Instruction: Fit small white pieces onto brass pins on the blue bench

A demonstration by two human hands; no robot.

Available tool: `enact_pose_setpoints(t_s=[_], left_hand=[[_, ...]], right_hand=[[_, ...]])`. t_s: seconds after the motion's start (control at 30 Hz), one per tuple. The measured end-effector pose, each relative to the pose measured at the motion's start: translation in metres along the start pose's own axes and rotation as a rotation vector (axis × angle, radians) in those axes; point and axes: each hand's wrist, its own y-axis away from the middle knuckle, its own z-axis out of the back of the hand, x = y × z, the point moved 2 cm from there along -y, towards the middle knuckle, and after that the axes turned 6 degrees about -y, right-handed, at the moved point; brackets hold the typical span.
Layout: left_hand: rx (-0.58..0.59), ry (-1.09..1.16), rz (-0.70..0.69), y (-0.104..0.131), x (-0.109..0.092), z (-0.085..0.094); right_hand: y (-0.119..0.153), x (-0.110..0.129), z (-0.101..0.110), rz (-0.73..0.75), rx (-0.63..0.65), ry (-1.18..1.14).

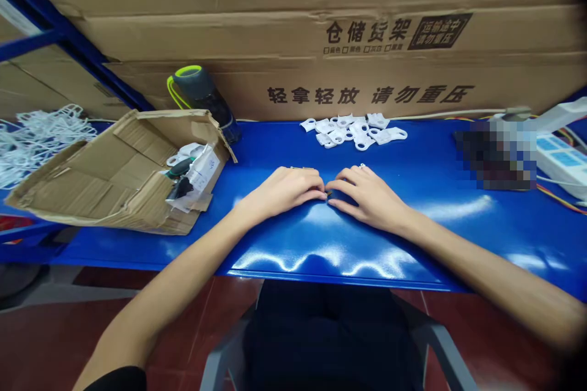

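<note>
Over the blue tabletop (298, 250), my left hand (293, 188) and my right hand (367, 195) almost meet at their fingertips. The fingers of my left hand are curled and pressed together. My right hand pinches with thumb and forefinger at the same spot. A tiny dark bit shows between the fingertips, too small and covered to name. Beyond my hands lies a loose pile of flat white pieces (342, 131) with round holes at their ends.
At left an open cardboard box (137, 195) holds a green-and-black handled tool (182, 167) and a clear bag (199, 174). Behind it leans a dark bottle (206, 98). White looped pieces (43, 134) heap far left. A white power strip (562, 159) and cables lie right.
</note>
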Motion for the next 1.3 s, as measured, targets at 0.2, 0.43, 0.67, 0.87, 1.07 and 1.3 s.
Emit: enact_pose_setpoints(t_s=[0.2,0.43,0.67,0.87,1.07,1.3], left_hand=[[-0.012,0.088,0.043,-0.006,-0.010,-0.008],[-0.017,0.097,0.082,-0.004,-0.003,-0.005],[-0.018,0.075,0.041,-0.004,-0.007,-0.006],[-0.038,0.063,0.029,-0.006,-0.009,-0.011],[-0.030,0.076,0.050,-0.007,-0.011,-0.009],[-0.015,0.042,0.111,-0.005,-0.006,0.000]], right_hand=[[-0.001,-0.002,-0.003,-0.011,-0.027,-0.085],[0.002,-0.014,0.010,-0.018,0.037,-0.326],[0.003,-0.016,0.010,-0.013,0.007,-0.305],[0.002,-0.009,0.003,-0.029,-0.019,-0.231],[0.003,-0.007,0.002,-0.066,-0.012,-0.207],[0.002,-0.006,0.005,-0.096,-0.023,-0.115]])
